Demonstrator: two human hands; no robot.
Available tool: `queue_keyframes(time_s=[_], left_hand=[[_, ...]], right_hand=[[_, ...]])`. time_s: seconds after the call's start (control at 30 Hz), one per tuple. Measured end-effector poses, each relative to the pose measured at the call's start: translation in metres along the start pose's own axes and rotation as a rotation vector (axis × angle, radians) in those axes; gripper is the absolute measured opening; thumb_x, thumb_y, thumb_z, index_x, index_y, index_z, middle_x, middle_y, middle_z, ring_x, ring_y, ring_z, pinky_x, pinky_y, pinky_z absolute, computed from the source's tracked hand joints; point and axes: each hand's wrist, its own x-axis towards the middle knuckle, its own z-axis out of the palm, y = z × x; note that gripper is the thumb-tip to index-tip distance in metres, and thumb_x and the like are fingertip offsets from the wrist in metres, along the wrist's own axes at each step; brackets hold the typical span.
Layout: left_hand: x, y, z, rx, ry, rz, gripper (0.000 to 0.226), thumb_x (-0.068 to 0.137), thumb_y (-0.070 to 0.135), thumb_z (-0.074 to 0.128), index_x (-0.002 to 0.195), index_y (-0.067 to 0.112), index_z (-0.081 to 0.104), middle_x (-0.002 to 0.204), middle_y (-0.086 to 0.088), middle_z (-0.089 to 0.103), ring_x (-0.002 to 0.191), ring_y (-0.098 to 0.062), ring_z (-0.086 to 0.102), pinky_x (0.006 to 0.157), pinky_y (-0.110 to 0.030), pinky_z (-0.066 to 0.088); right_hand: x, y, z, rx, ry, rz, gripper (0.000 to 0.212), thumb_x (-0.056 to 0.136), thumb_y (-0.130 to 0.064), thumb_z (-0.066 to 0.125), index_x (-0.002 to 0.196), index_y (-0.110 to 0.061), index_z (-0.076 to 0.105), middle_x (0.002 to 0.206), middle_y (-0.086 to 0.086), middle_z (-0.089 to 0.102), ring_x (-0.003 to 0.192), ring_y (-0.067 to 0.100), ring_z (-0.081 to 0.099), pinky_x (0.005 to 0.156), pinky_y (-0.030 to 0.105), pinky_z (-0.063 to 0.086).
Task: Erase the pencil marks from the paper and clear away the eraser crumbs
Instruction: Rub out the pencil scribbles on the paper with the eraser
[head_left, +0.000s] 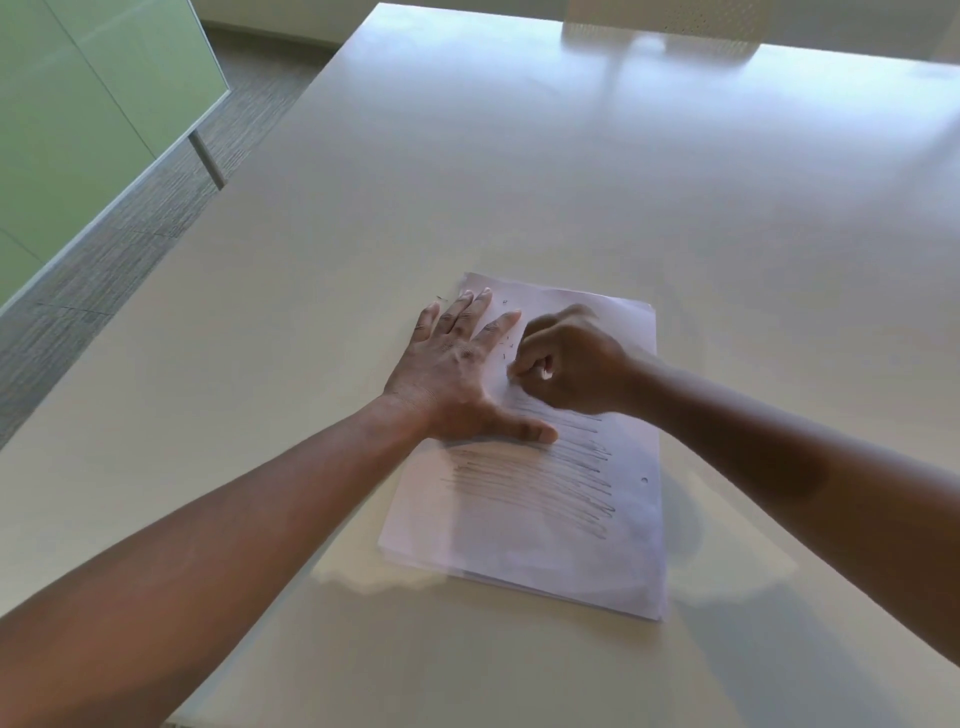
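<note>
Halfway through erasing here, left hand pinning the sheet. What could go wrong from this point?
1. The white sheet of paper tops a loose stack, pinned only by the flat left hand at its far left; hard strokes nearer could crease or slide it.
2. The right hand seems to pinch a small white eraser, blurred; rubbing may smear the grey pencil lines.
3. Dark eraser crumbs lie by the fingers and could scatter onto the beige table.

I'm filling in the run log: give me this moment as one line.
left hand flat on paper | right hand rubs eraser | pencil marks remain | crumbs on paper
</note>
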Motion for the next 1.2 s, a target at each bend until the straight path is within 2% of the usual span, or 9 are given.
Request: queue_keyframes(time_s=[0.13,0.2,0.33,0.43,0.53,0.73,1.0,1.1,1.2], left_hand=[[0.000,0.001,0.000,0.002,-0.002,0.001,0.154,0.033,0.114,0.028,0.164,0.038,-0.003,0.172,0.001,-0.015,0.156,-0.014,-0.021,0.126,-0.048,-0.013],[0.001,0.000,0.001,0.008,0.000,0.002,0.156,0.032,0.114,0.028,0.164,0.037,-0.003,0.172,0.001,-0.015,0.156,-0.015,-0.020,0.126,-0.048,-0.012],[0.003,-0.001,0.003,0.031,0.023,0.011,0.150,0.037,0.111,0.031,0.163,0.037,-0.003,0.172,0.000,-0.015,0.157,-0.015,-0.020,0.126,-0.048,-0.011],[0.001,0.000,0.001,0.028,-0.001,0.007,0.156,0.033,0.114,0.025,0.164,0.035,-0.006,0.172,-0.001,-0.016,0.156,-0.016,-0.022,0.126,-0.049,-0.012],[0.000,0.000,0.000,0.010,-0.001,0.004,0.155,0.033,0.114,0.026,0.164,0.037,-0.005,0.172,0.000,-0.015,0.156,-0.015,-0.022,0.126,-0.048,-0.012],[0.001,0.001,0.002,0.003,0.016,0.009,0.156,0.032,0.113,0.030,0.164,0.036,-0.002,0.172,0.001,-0.014,0.156,-0.014,-0.021,0.126,-0.049,-0.011],[-0.001,0.000,0.001,-0.016,0.007,0.001,0.154,0.034,0.114,0.032,0.164,0.037,-0.001,0.172,0.001,-0.014,0.156,-0.014,-0.021,0.126,-0.049,-0.011],[0.000,0.000,0.002,-0.018,0.016,0.008,0.156,0.031,0.114,0.029,0.164,0.037,-0.001,0.172,0.001,-0.014,0.156,-0.014,-0.020,0.126,-0.049,-0.011],[0.000,0.000,0.004,-0.012,0.034,0.011,0.155,0.032,0.113,0.030,0.164,0.037,0.001,0.172,0.000,-0.012,0.157,-0.014,-0.020,0.126,-0.049,-0.010]], right_hand=[[0.008,0.008,-0.002,-0.064,0.128,0.086,0.013,0.074,-0.004,0.070,0.066,-0.012,0.076,0.067,0.001,0.067,0.054,0.015,0.057,0.058,0.029,0.053],[0.000,-0.005,0.001,-0.012,0.053,-0.007,0.016,0.069,0.000,0.069,0.064,-0.013,0.075,0.064,-0.001,0.066,0.053,0.011,0.054,0.057,0.019,0.048],[-0.005,-0.021,0.002,-0.013,-0.147,-0.073,0.013,0.069,-0.004,0.067,0.065,-0.013,0.076,0.063,0.001,0.065,0.056,0.014,0.058,0.053,0.023,0.046],[0.010,-0.002,-0.004,-0.024,-0.005,0.008,0.016,0.072,-0.005,0.063,0.069,-0.012,0.078,0.068,0.001,0.068,0.055,0.013,0.058,0.055,0.021,0.049],[0.016,0.013,-0.006,-0.068,0.070,0.109,0.018,0.077,-0.014,0.061,0.071,-0.014,0.078,0.071,0.001,0.068,0.057,0.019,0.061,0.057,0.035,0.055],[-0.005,-0.015,0.003,0.072,-0.105,-0.043,0.007,0.071,-0.007,0.074,0.068,-0.013,0.078,0.065,-0.003,0.068,0.053,0.007,0.057,0.054,0.015,0.047],[0.012,0.014,-0.009,-0.058,0.087,0.115,0.013,0.075,-0.004,0.071,0.069,-0.013,0.078,0.068,0.000,0.067,0.056,0.016,0.060,0.058,0.030,0.055],[0.001,-0.007,-0.003,0.033,-0.039,-0.008,0.010,0.071,-0.005,0.074,0.069,-0.013,0.078,0.067,-0.005,0.068,0.054,0.006,0.057,0.059,0.007,0.045],[-0.006,-0.015,0.000,0.066,-0.156,-0.039,0.006,0.072,-0.010,0.074,0.070,-0.014,0.079,0.066,-0.002,0.069,0.056,0.007,0.060,0.057,0.015,0.048]])
